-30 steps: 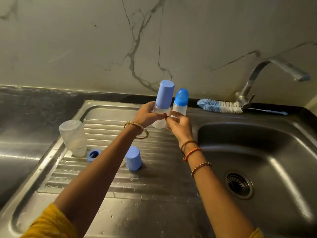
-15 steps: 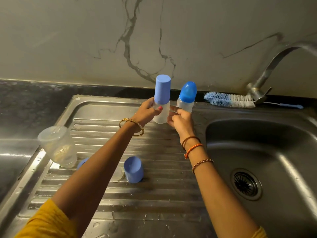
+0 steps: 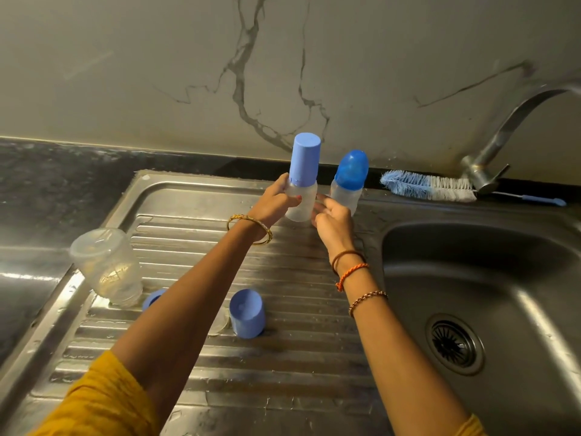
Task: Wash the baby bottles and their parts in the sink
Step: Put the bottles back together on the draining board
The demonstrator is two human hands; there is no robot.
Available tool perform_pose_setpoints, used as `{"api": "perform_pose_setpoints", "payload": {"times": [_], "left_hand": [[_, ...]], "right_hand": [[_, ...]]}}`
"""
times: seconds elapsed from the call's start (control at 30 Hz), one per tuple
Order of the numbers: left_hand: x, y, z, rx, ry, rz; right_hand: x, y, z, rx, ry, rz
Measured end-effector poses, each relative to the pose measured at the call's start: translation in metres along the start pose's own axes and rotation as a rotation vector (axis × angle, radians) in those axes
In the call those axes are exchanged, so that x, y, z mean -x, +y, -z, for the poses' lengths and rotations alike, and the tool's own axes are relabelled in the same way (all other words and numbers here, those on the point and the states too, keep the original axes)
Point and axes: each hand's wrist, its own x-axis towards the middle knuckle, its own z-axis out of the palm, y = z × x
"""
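A marble-veined wall stands behind a steel sink unit set into the dark table (image 3: 47, 184), with a ribbed drainboard (image 3: 298, 357) on the left and the basin (image 3: 471, 278) on the right, holding only its drain (image 3: 454, 343). Two capped baby bottles are up at the far edge of the drainboard: the tall-capped bottle (image 3: 302, 184), gripped round its clear body by the left hand (image 3: 273, 204), and the dome-capped bottle (image 3: 349, 180) just beside it, behind the right hand (image 3: 333, 223). The right hand's fingers curl near both bottles, but I cannot tell whether they grasp either. Both bodies look empty. One uncapped clear bottle (image 3: 108, 265) stands tilted at the left rim, one loose blue cap (image 3: 246, 313) sits open end down near the forearm, and one blue ring (image 3: 152, 298) peeks from behind the arm. One bottle brush (image 3: 427, 185) lies along the back ledge by the tap (image 3: 490, 158). Compared with half a second ago, the hands and bottles have barely shifted.
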Motion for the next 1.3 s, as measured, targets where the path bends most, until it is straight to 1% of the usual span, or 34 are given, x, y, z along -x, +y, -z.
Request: {"api": "perform_pose_setpoints", "payload": {"times": [0.13, 0.2, 0.33, 0.43, 0.6, 0.7, 0.77, 0.83, 0.9, 0.97, 1.03, 1.07, 1.13, 1.2, 1.3], "left_hand": [[0.004, 0.000, 0.005, -0.020, 0.090, 0.054], [0.007, 0.003, 0.008, -0.013, 0.138, 0.049], [0.029, 0.012, 0.011, 0.011, 0.221, -0.028], [0.061, 0.017, 0.010, -0.009, 0.306, -0.129], [0.121, 0.017, 0.008, -0.085, 0.504, -0.216], [0.154, 0.008, 0.014, -0.059, 0.652, -0.291], [0.175, -0.002, 0.020, -0.021, 0.771, -0.305], [0.189, -0.011, 0.027, 0.041, 0.900, -0.285], [0.200, -0.019, 0.041, 0.162, 1.052, -0.239], [0.205, -0.024, 0.062, 0.282, 1.203, -0.135], [0.205, -0.035, 0.087, 0.380, 1.289, 0.012], [0.203, -0.042, 0.099, 0.424, 1.281, 0.087], [0.198, -0.056, 0.124, 0.485, 1.162, 0.198], [0.197, -0.067, 0.143, 0.534, 0.996, 0.248], [0.196, -0.074, 0.163, 0.607, 0.822, 0.289]], "right_hand": [[0.006, -0.004, 0.005, 0.053, 0.014, 0.011], [0.012, -0.007, 0.010, 0.057, 0.030, 0.018], [0.033, -0.017, 0.023, 0.015, 0.033, 0.057], [0.057, -0.027, 0.031, 0.000, 0.026, 0.116], [0.099, -0.046, 0.035, 0.013, 0.015, 0.242], [0.125, -0.049, 0.030, -0.018, -0.016, 0.331], [0.142, -0.048, 0.022, -0.025, -0.059, 0.369], [0.156, -0.048, 0.012, -0.028, -0.117, 0.392], [0.167, -0.052, -0.002, 0.029, -0.204, 0.423], [0.172, -0.059, -0.021, 0.126, -0.299, 0.423], [0.175, -0.065, -0.043, 0.189, -0.386, 0.410], [0.175, -0.068, -0.055, 0.212, -0.406, 0.411], [0.174, -0.072, -0.083, 0.271, -0.399, 0.426], [0.170, -0.075, -0.113, 0.346, -0.385, 0.467], [0.162, -0.077, -0.150, 0.472, -0.373, 0.522]]}}
